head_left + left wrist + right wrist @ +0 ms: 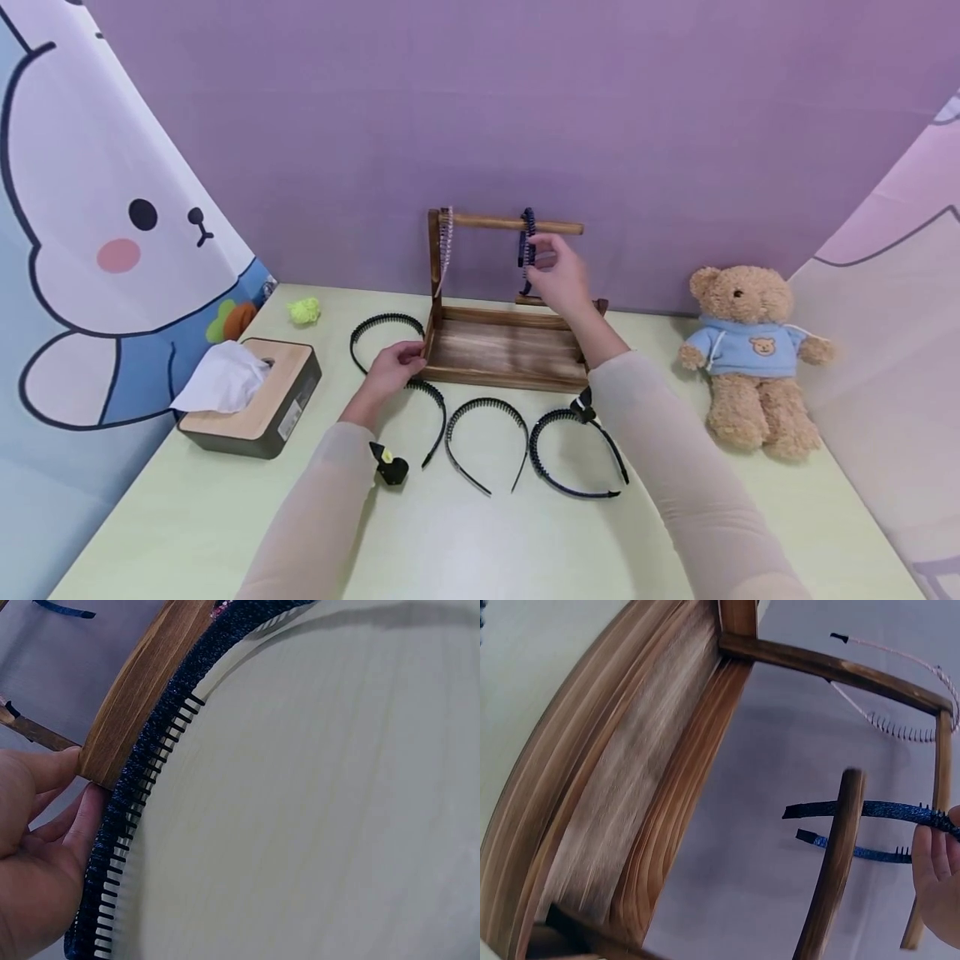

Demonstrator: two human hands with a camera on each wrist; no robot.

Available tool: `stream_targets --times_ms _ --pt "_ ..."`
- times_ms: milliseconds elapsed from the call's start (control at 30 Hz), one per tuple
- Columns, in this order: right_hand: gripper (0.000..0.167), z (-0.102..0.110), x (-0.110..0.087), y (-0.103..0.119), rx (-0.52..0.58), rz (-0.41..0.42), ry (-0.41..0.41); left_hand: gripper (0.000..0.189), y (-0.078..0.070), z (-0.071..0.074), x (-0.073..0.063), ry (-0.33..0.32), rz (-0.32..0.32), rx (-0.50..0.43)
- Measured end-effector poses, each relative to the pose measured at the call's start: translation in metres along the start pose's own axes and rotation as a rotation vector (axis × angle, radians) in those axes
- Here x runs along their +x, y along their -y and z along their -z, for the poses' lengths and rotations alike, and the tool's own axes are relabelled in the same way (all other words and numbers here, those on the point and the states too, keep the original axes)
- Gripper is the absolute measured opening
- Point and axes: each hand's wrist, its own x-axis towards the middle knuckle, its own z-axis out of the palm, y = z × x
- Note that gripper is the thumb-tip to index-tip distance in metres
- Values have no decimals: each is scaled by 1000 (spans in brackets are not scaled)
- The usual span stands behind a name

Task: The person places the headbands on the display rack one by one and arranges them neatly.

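Right hand point(558, 273) pinches a dark headband point(529, 223) at the far bar point(558, 227), right of a pale headband point(447, 237) already hung; left hand point(393, 369) grips the rack point(513, 382); apparently four headbands point(486, 402) lie nearer, unhung.

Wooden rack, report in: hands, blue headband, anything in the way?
Right hand gripping blue headband on upper bar. Left hand holding left side of rack. Pink headband at bar's left end; nothing apparently blocking.
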Motion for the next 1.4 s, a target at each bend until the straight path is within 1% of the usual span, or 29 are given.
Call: stream_targets --times_ms 133,400,600,833,1100,1400 --pt "41 -15 5 7 46 7 16 39 1 1 0 -14 -2 -15" --pt "38 -41 10 17 93 7 25 39 2 0 0 -4 -20 -7" --pt "39 -55 11 24 121 19 31 39 1 0 0 -10 -12 -15" --pt "38 -70 12 29 146 56 55 39 1 -1 0 -9 -5 -18" --pt "36 -80 11 33 156 62 68 39 3 -3 1 -6 -20 4" --pt "35 -80 12 34 149 68 84 39 3 -1 2 -3 -32 26"
